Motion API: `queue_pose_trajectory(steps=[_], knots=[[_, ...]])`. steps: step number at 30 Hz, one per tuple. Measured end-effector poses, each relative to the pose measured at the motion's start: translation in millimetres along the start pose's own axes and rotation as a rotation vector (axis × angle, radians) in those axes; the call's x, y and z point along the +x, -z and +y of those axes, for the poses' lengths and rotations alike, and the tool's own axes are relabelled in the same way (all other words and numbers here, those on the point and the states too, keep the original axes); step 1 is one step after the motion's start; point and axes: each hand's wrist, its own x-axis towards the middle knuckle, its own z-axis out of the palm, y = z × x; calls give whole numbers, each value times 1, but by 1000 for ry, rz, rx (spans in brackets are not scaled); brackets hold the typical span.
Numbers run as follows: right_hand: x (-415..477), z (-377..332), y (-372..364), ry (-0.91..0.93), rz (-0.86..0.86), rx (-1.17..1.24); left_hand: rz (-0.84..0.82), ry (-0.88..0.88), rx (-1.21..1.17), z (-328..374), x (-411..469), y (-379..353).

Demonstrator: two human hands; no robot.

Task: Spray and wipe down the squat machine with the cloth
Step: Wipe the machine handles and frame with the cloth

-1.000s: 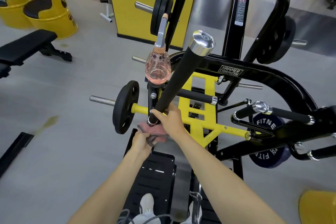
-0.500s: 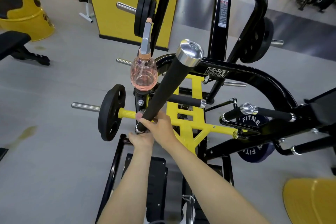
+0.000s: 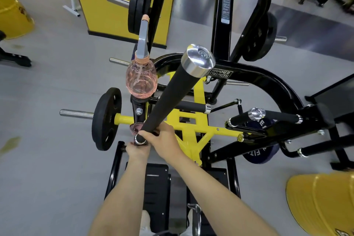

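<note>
Black foam handle [image 3: 172,99], chrome-capped, angles up toward my camera from the squat machine [image 3: 258,80]; its frame plate [image 3: 220,73] reads HAMMER STRENGTH, the white label [image 3: 226,5] on the far upright is too small to read, and the blue weight plate [image 3: 256,157] at right shows only "FIT". Right hand [image 3: 164,140] curls round the handle's near, low end at the chrome collar; left hand [image 3: 137,150] sits just beneath, fingers hidden, so I cannot tell its grip. Pinkish cloth [image 3: 135,126] bunches out just left of the handle base, and the pink spray bottle [image 3: 141,80] stands upright on a black post beyond.
</note>
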Motion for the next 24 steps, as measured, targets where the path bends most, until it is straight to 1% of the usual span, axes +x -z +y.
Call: queue_pose_trajectory(steps=[6,8,11,13,14,15,17,19,21,23,24], knots=[[0,-2,-2,-21,-15,0,-71,-37,352,16,1,-5],[-1,-2,0,-21,-25,6,-33,-82,481,22,7,-6],[-2,-2,2,-12,-33,-3,-28,-204,727,22,-1,-7],[-3,-4,1,-5,-20,-3,26,-344,863,18,-23,-9],[-4,-5,0,1,-14,-9,48,-430,978,19,-32,-8],[-4,-5,0,8,-10,-14,33,-518,1122,21,-36,-7],[-3,-4,-1,20,-4,-12,-115,-652,1413,28,-45,-5],[-3,-3,-1,25,-4,-9,-217,-690,1605,39,-48,-6],[-3,-3,-1,20,-11,-8,-298,-634,1742,46,-59,-12],[-3,-4,0,23,-28,5,-392,-574,1816,52,-69,-18],[-3,-6,0,27,-35,10,-393,-538,1829,53,-73,-19]])
